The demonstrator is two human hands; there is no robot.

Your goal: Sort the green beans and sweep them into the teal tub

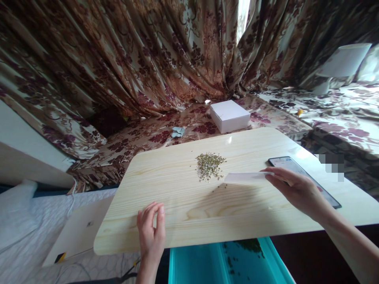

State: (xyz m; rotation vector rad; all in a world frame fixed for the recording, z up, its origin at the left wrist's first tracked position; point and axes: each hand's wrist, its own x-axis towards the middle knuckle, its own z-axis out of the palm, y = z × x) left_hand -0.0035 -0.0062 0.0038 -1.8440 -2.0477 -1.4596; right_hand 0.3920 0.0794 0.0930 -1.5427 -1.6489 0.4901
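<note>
A small heap of green beans (209, 163), like mung beans with paler grains among them, lies spread on the light wood-grain table (174, 189). My right hand (296, 189) pinches a thin white card (245, 177) between thumb and fingers. The card's far end reaches just right of the heap, with a few loose beans below it. My left hand (151, 227) rests near the table's front edge, fingers loosely curled, thumb close to the index finger, nothing visible in it. Below the front edge sits a teal divided bin (197, 264); its right compartment contains dark green bits.
A phone (310, 177) lies on the table beside my right hand. Behind the table, a white box (230, 116) and a pale blue cloth (177, 132) rest on flowered fabric. A white lamp (345, 61) stands far right; a flat pale box (79, 228) lies at left.
</note>
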